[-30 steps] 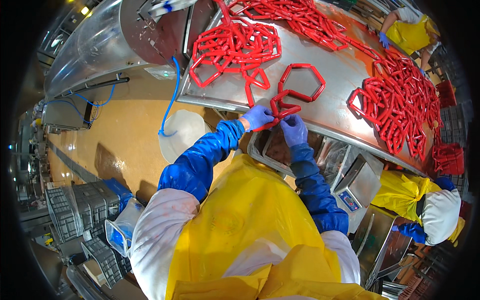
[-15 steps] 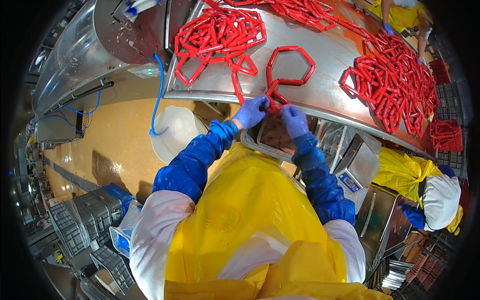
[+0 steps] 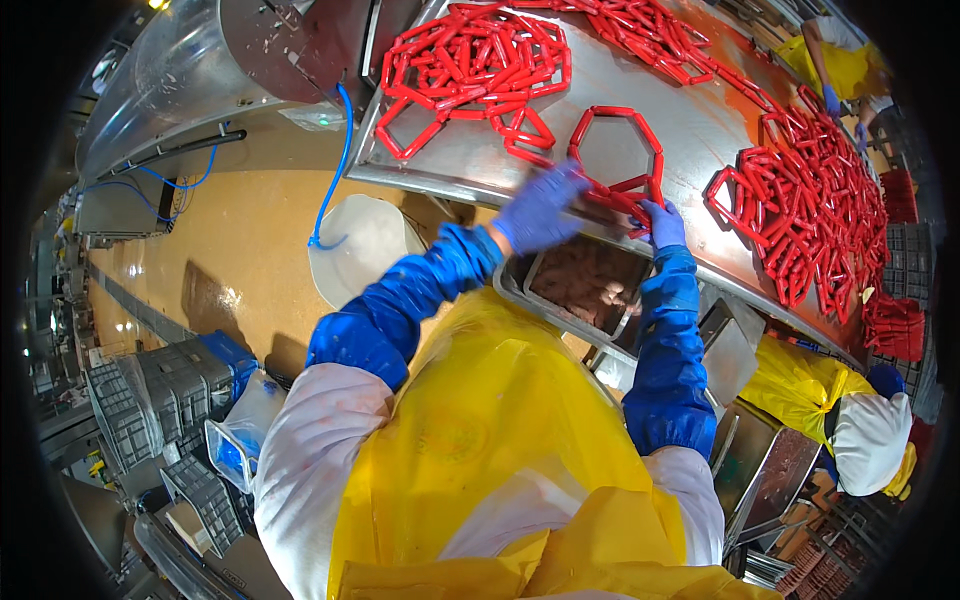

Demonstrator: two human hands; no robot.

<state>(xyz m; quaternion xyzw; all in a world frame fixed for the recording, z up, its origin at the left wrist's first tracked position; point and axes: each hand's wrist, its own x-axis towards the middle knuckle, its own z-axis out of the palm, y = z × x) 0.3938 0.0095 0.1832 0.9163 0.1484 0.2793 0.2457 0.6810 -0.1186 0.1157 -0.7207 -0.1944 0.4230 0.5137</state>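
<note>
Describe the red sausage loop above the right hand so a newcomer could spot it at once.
Find the metal table across the top. Between its left heap and right heap of sausages, follow the person's right hand up to the red loop. It is one wide ring around bare metal, unlike the tangled heaps.

There are three heaps of red sausages [image 3: 810, 210] and two co-workers [image 3: 868, 440].

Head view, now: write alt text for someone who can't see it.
A purple-gloved right hand holds a chain of red sausage links at the edge of a metal table, the left hand, blurred, close by. More links lie in a heap to the left and a larger heap to the right. Two co-workers appear at far right.
</note>
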